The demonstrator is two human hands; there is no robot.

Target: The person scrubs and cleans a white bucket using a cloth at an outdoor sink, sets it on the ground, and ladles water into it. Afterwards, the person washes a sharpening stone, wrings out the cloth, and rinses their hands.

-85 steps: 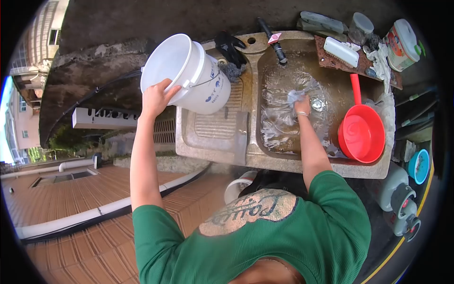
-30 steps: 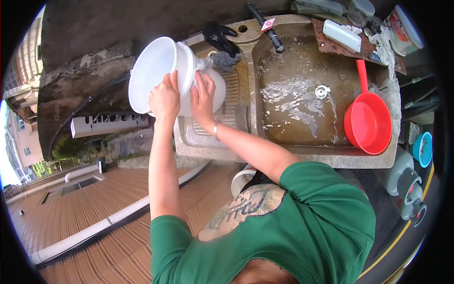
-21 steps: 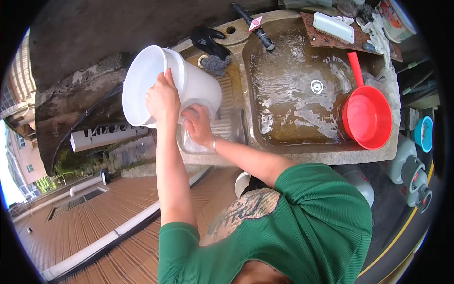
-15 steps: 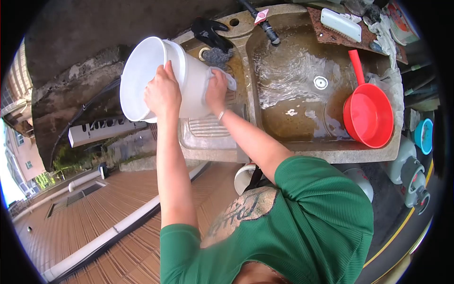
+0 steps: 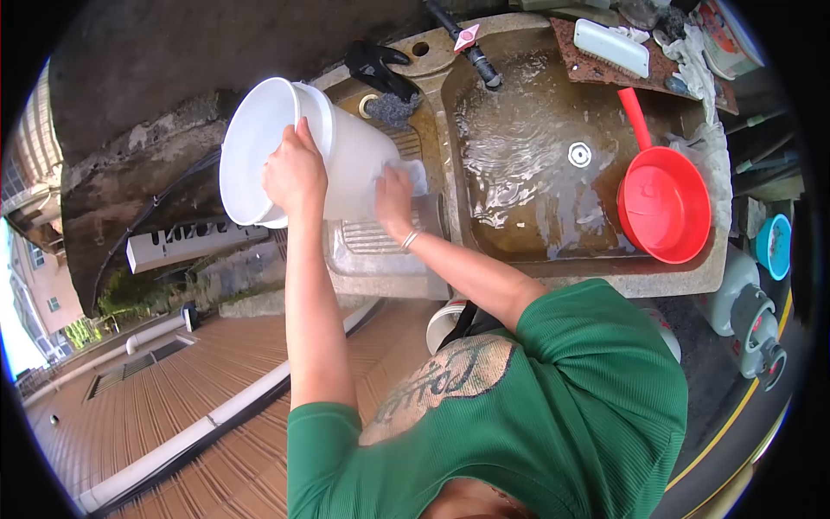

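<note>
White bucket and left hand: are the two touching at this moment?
Touching. The head view shows it plainly: the left hand is closed over the near side of the white bucket at its rim, with no gap between.

The bucket point(image 5: 354, 160) tilted over the drainboard point(image 5: 367, 261) at left, the left hand point(image 5: 296, 169) at its rim, the right hand point(image 5: 395, 201) and a cloth point(image 5: 417, 176) at its base. Beyond lay a glove point(image 5: 380, 69) and scouring pad point(image 5: 392, 110). The basin point(image 5: 640, 272) adjoined on the right: tap point(image 5: 474, 56) at far left, scrubbing brush point(image 5: 612, 45) on a slab point(image 5: 570, 65) at far right, dipper point(image 5: 664, 208) at near right.
</note>
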